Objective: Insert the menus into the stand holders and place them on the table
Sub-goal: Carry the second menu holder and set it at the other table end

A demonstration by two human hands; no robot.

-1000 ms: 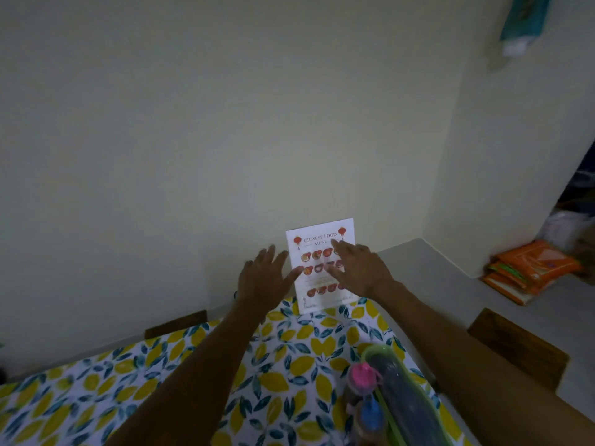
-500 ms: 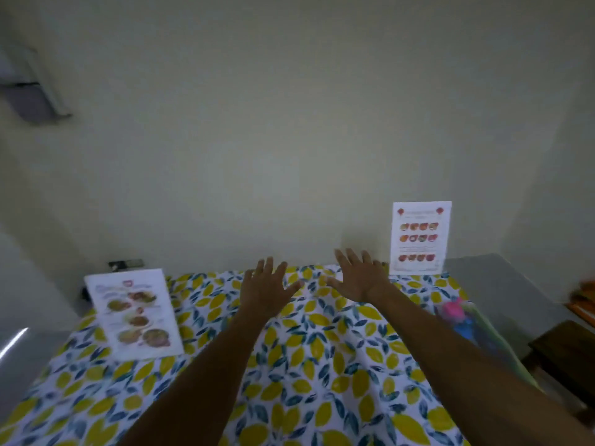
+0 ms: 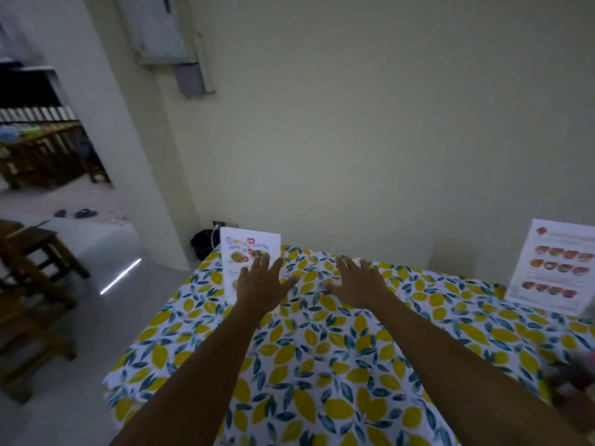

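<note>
Two menus stand upright in clear stand holders on a table [image 3: 322,365] covered with a lemon-print cloth. One menu with food photos [image 3: 248,252] stands at the far left corner. A second, the Chinese food menu [image 3: 555,268], stands at the far right. My left hand [image 3: 262,284] hovers open, fingers spread, right in front of the left menu and covers its lower part. Beside it, my right hand [image 3: 357,283] is stretched out open over the cloth, holding nothing.
A plain wall runs behind the table. Wooden stools [image 3: 35,259] stand on the floor at the left. A dark bag with a cable [image 3: 204,243] sits by the wall behind the left menu. Blurred objects [image 3: 576,378] lie at the table's right edge.
The view has swung left, away from the Chinese food menu that my hands touched a second ago. Both open hands have moved left to the other menu.
</note>
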